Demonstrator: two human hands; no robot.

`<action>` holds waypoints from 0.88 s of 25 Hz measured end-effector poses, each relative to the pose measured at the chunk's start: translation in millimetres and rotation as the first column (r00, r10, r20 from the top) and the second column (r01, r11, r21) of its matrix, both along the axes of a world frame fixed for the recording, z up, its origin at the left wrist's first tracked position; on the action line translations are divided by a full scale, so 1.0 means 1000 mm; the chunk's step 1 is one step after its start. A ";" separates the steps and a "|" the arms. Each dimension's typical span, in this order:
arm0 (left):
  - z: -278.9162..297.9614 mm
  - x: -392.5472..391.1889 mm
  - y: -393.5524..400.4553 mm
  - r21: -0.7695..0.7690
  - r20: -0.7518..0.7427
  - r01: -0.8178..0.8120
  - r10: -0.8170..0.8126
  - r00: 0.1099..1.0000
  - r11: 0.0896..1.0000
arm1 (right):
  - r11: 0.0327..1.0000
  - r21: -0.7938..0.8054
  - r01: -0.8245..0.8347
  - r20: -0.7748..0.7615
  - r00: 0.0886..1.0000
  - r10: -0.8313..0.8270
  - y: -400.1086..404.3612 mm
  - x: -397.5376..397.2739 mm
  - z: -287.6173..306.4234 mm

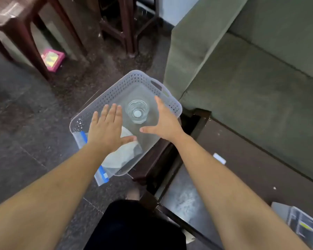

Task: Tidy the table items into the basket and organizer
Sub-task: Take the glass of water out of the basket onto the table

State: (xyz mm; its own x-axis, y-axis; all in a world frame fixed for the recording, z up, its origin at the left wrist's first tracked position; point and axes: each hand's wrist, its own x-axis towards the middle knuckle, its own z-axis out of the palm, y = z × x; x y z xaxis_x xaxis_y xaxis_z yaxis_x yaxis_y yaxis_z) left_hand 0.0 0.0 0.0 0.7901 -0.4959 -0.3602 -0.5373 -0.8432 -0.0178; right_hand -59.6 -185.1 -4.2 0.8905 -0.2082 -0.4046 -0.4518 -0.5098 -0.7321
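Hovering hands (107,127), basket (101,101), unlabelled glass (137,110)

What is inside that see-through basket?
The basket holds a clear glass, upright, and a zip bag with a blue strip, poking over the near rim. The left hand covers part of the bag, so its contents stay unclear.

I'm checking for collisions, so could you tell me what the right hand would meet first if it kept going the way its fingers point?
Probably the basket's far wall near the handle slot: the right hand points up-left across it, passing beside the glass. Depth is unclear.
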 end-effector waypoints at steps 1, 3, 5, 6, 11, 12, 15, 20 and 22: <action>-0.008 0.004 0.004 0.001 -0.007 -0.025 0.025 1.000 1.000 | 0.999 0.040 -0.006 -0.004 1.000 0.006 0.006 0.010 -0.009; -0.023 0.011 0.011 -0.036 -0.007 -0.053 0.053 0.999 0.998 | 0.994 0.104 0.042 -0.040 0.998 -0.038 0.013 0.026 -0.029; -0.034 0.016 0.014 -0.089 0.007 -0.039 0.039 0.999 0.995 | 0.975 0.172 0.138 -0.064 0.990 -0.129 0.017 0.037 -0.047; -0.037 0.019 0.013 -0.112 0.017 -0.029 0.031 0.999 0.993 | 0.964 0.198 0.176 -0.053 0.984 -0.169 0.019 0.039 -0.054; -0.044 0.024 0.013 -0.161 0.056 0.006 0.003 0.998 0.987 | 0.889 0.286 0.358 -0.018 0.929 -0.368 0.036 0.050 -0.072; -0.045 0.025 0.012 -0.163 0.063 0.011 -0.001 0.998 0.987 | 0.877 0.294 0.379 -0.013 0.919 -0.393 0.039 0.052 -0.073; -0.045 0.027 0.012 -0.142 0.096 0.021 -0.007 0.995 0.990 | 0.867 0.303 0.395 0.003 0.910 -0.415 0.039 0.051 -0.071; -0.035 0.018 0.005 -0.100 0.114 0.025 -0.013 0.993 0.995 | 0.899 0.298 0.320 0.064 0.933 -0.354 0.024 0.033 -0.046; -0.026 0.008 -0.009 -0.110 0.120 0.042 -0.029 0.992 0.993 | 0.905 0.320 0.281 0.096 0.940 -0.326 0.011 0.022 -0.031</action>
